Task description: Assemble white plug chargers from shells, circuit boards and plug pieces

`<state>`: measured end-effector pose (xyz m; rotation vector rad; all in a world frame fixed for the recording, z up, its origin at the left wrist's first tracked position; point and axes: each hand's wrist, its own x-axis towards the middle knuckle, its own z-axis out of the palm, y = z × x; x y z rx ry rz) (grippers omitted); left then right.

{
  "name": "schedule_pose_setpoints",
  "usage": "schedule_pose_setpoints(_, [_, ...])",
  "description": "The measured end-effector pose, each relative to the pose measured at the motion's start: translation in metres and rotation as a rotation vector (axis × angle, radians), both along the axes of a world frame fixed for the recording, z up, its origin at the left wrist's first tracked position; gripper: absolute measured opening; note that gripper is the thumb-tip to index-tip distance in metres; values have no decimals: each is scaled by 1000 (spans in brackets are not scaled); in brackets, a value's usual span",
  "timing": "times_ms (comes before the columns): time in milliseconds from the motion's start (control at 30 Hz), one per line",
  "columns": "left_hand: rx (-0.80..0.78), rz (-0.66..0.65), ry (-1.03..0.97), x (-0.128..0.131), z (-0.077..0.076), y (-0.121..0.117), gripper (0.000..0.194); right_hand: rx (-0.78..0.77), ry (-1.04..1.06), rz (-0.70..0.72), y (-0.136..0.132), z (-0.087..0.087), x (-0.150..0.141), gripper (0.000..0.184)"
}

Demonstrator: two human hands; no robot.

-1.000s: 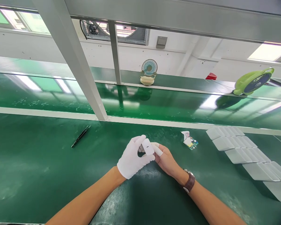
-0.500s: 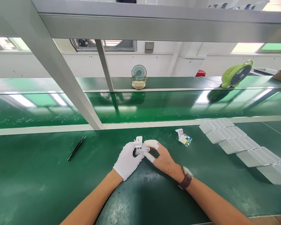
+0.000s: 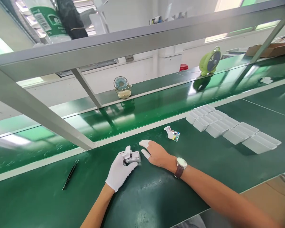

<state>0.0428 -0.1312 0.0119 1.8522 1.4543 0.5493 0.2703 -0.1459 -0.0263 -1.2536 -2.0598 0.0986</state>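
My left hand [image 3: 120, 171], in a white glove, grips a small pale grey plastic housing [image 3: 134, 157] just above the green bench. A white flap-like piece [image 3: 127, 152] stands up at the housing's left side, and part of it is hidden by my fingers. To the right, my right hand [image 3: 158, 153] is apart from the housing, its thumb and forefinger in white finger cots and spread with nothing between them. Beyond it lies a small circuit board [image 3: 175, 135] with a white piece attached. Black tweezers [image 3: 70, 174] rest on the bench at the left.
White divided trays [image 3: 237, 130] stand in a diagonal row at the right. A grey shelf frame [image 3: 123, 50] crosses above the bench, with a slanting post [image 3: 49, 114] at the left. Farther back are a small fan [image 3: 121, 85] and a green fan [image 3: 209, 61].
My right hand has let go of the housing and drawn away to the right. The housing stays in my left hand. The camera view has turned to the right and tilted.
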Motion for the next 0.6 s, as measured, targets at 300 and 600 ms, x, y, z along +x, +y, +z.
schedule_pose_setpoints(300, [35,-8,111,-6,18,23,47,-31,-357,86,-1,3,0,19])
schedule_pose_setpoints(600, [267,304,128,-11,44,145,55,54,-336,52,-2,6,0,17])
